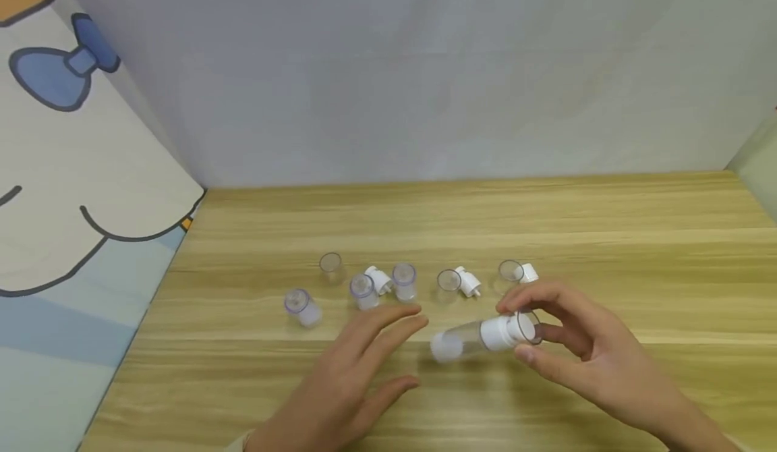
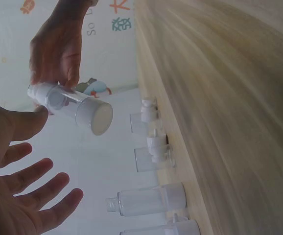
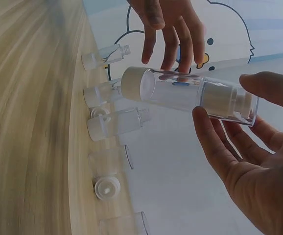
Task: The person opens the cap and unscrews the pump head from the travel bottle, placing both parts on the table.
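Observation:
My right hand (image 1: pixel 591 354) holds a clear pump bottle (image 1: pixel 464 341) by its top end, fingers and thumb round the clear cap over its white pump. The bottle is tilted onto its side above the table, its white base toward my left hand (image 1: pixel 355 374). In the right wrist view the cap (image 3: pixel 247 110) covers the white pump, and the base (image 3: pixel 134 84) points away from the palm. My left hand, fingers spread, holds nothing; it hovers near the base. In the left wrist view a gap shows between the left thumb and the bottle (image 2: pixel 78 105).
Behind the hands on the wooden table (image 1: pixel 243 371) stand three clear bottles without pumps: a left one (image 1: pixel 306 310), a middle one (image 1: pixel 364 293) and a right one (image 1: pixel 405 283). Among them are clear caps (image 1: pixel 332 271) and white pumps (image 1: pixel 468 283). A pale curtain (image 1: pixel 425 101) hangs behind.

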Action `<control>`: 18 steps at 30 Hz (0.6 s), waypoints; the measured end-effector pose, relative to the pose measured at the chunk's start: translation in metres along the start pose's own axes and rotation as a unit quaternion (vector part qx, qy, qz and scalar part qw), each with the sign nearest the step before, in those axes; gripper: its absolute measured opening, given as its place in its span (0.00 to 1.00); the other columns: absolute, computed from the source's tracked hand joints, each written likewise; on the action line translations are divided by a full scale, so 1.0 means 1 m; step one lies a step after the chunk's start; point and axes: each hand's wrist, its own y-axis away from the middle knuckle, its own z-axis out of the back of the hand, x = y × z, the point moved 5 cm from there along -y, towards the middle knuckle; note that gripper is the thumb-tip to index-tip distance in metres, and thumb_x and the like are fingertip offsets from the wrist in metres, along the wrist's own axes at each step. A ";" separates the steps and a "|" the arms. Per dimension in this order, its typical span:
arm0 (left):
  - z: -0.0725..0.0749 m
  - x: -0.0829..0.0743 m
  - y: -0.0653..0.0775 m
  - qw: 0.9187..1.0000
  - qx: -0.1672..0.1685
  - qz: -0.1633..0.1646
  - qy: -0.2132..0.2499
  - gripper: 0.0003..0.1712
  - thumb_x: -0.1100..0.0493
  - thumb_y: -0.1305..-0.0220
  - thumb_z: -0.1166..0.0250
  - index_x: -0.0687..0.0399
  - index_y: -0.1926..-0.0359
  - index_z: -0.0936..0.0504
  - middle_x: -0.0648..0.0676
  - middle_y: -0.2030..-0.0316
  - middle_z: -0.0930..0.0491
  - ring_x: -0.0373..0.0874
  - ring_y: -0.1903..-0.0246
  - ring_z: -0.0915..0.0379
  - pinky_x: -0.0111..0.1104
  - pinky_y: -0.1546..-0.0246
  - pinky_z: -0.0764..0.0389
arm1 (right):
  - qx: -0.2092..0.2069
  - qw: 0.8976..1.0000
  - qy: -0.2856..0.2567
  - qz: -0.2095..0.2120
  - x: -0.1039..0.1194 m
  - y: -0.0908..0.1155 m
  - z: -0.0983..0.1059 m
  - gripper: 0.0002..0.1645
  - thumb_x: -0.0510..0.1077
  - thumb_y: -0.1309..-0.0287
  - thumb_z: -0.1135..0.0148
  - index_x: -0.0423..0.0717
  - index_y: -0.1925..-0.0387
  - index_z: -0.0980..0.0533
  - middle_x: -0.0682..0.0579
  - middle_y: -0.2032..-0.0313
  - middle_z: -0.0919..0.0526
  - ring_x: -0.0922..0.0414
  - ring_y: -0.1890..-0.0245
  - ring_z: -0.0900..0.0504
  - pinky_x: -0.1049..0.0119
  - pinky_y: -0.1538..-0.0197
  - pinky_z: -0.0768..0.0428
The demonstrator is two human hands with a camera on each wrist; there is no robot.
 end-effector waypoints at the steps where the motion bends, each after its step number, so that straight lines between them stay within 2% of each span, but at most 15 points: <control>1: -0.001 0.000 0.000 1.000 0.001 0.000 -0.001 0.35 0.53 0.29 0.31 0.63 0.27 0.30 0.59 0.32 0.27 0.51 0.33 0.27 0.33 0.26 0.31 | 0.007 1.000 0.002 0.000 0.000 -0.001 -0.003 0.30 0.17 0.45 0.36 0.35 0.41 0.28 0.46 0.43 0.21 0.57 0.37 0.22 0.68 0.43 0.14; 5: -0.003 0.000 0.002 1.000 0.005 0.007 -0.001 0.36 0.52 0.29 0.31 0.62 0.27 0.31 0.58 0.31 0.27 0.51 0.33 0.28 0.32 0.25 0.32 | 0.032 0.999 0.002 0.009 0.001 -0.004 -0.011 0.30 0.18 0.43 0.36 0.37 0.41 0.28 0.47 0.43 0.21 0.58 0.39 0.22 0.68 0.45 0.14; 10: -0.007 0.000 0.002 1.000 0.020 0.015 0.003 0.42 0.54 0.36 0.26 0.60 0.25 0.33 0.57 0.31 0.27 0.49 0.33 0.27 0.32 0.27 0.29 | 0.051 0.999 0.004 0.017 0.002 -0.003 -0.018 0.31 0.19 0.43 0.34 0.39 0.41 0.29 0.47 0.43 0.22 0.59 0.39 0.23 0.66 0.47 0.12; 18: -0.012 0.000 0.003 0.998 0.056 0.038 0.005 0.42 0.52 0.34 0.27 0.55 0.24 0.34 0.53 0.33 0.26 0.43 0.36 0.25 0.33 0.34 0.21 | 0.066 0.997 -0.017 0.022 0.002 -0.004 -0.029 0.31 0.20 0.43 0.34 0.39 0.40 0.30 0.48 0.41 0.24 0.59 0.38 0.24 0.64 0.48 0.12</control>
